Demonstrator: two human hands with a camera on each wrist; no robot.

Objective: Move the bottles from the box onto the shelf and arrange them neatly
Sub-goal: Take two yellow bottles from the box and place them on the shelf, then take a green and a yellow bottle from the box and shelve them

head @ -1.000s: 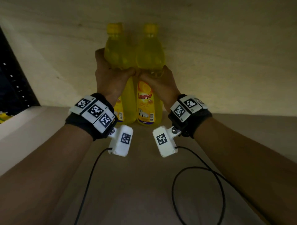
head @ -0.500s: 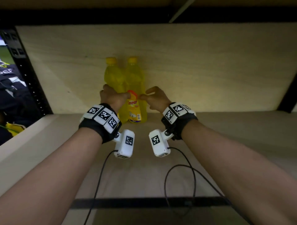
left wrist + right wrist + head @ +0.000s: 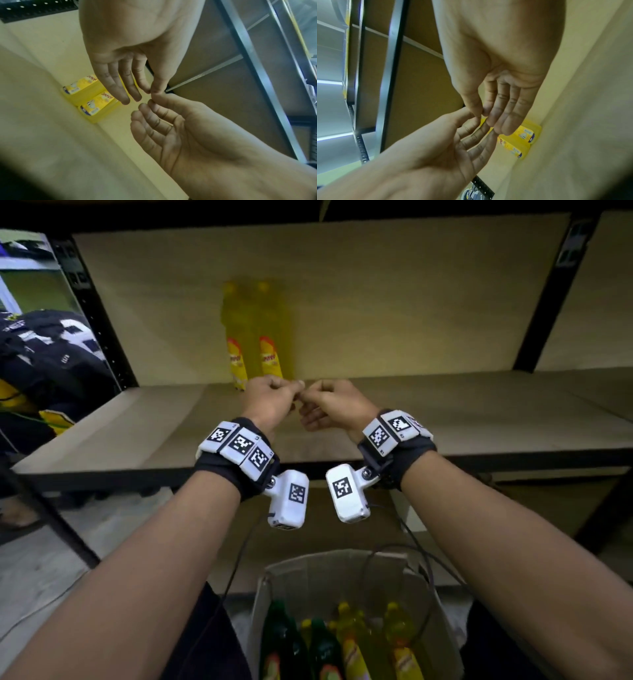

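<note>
2 yellow bottles are standing upright, touching, at the back of the shelf; label text is blurring, unreadable; left hand and right hand are hovering before them, fingers loosely extended, holding nothing, thumb tips meeting; below, the box is holding 2 green and 3 yellow bottles.

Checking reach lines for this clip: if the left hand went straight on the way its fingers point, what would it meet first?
Probably the two yellow bottles at the shelf's back; the left hand holds nothing.
</note>
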